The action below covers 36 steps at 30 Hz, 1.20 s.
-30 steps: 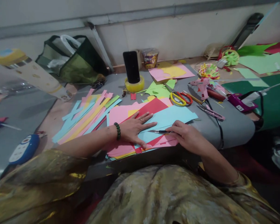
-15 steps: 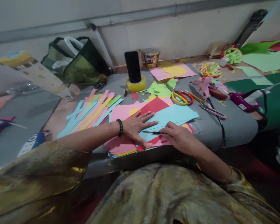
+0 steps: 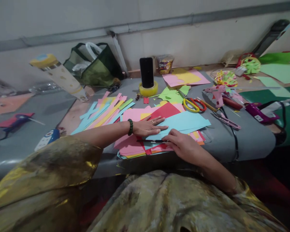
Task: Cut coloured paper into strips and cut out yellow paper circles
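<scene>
My left hand lies flat, palm down, on a stack of coloured paper, its fingers pointing right across a light blue sheet. A red sheet shows behind it, and pink sheets spread out underneath. In my right hand is a slim black-and-silver pen-like tool, pinched at its right end. It lies nearly level, just below my left hand and close over the blue and pink paper. Its exact kind cannot be made out.
Cut paper strips fan out at the left. A phone stands in a yellow tape roll behind the stack. Scissors, a pink glue gun and a pink cutter lie right. A tilted bottle stands left.
My left thumb has drawn in from the lower edge towards the other fingers. The tool has shifted and turned, its dark end now reaching further left. The whole view has swung slightly left.
</scene>
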Motion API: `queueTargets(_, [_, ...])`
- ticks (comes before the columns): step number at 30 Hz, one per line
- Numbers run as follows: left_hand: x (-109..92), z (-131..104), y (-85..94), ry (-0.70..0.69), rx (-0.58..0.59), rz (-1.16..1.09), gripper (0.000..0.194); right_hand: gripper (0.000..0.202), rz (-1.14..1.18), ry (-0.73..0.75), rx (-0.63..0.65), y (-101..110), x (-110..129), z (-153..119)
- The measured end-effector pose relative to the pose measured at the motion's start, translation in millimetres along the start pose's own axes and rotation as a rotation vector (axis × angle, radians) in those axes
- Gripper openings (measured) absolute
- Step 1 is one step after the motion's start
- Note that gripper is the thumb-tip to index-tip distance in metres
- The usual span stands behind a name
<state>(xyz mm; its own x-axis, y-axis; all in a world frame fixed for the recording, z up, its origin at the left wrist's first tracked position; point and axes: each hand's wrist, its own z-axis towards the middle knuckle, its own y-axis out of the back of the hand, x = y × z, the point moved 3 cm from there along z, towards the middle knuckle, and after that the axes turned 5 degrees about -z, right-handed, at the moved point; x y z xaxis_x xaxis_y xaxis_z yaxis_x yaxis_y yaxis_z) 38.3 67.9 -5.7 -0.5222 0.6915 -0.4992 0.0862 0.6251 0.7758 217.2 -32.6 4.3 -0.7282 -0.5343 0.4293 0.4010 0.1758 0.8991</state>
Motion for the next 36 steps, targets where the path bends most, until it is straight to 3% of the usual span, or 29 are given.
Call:
queueTargets(4, [-5,-2,13.3,-0.013,-0.138,-0.023,0.062,0.027,0.041,-0.087,-0.255,44,-33,-48])
queueTargets(7, [-24,2,18.0,0.034,-0.294,0.144,0.067,0.027,-0.094,-0.382,-0.522,70,-77,-77])
queueTargets(9, [-42,9,15.4,0.102,-0.308,0.287,0.06,0.029,-0.194,-0.609,-0.616,73,-103,-85])
queueTargets(11, [-58,16,11.0,0.193,-0.255,0.352,0.041,0.029,-0.238,-0.72,-0.628,66,-122,-85])
queueTargets(13, [-68,22,8.5,0.265,-0.219,0.387,0.031,0.027,-0.249,-0.729,-0.618,56,-132,-81])
queueTargets(17, [-71,27,7.1,0.308,-0.205,0.413,0.035,0.025,-0.267,-0.692,-0.595,40,-140,-79])
queueTargets(24, [-72,31,3.0,0.35,-0.291,0.366,0.031,0.025,-0.308,-0.667,-0.659,28,-147,-83])
queueTargets(30, [-59,31,11.4,0.377,-0.354,0.283,0.031,0.028,-0.323,-0.691,-0.626,27,-144,-81])
queueTargets(36, [-41,5,31.9,0.451,-0.396,0.083,0.02,0.026,-0.324,-0.705,-0.556,34,-138,-82])
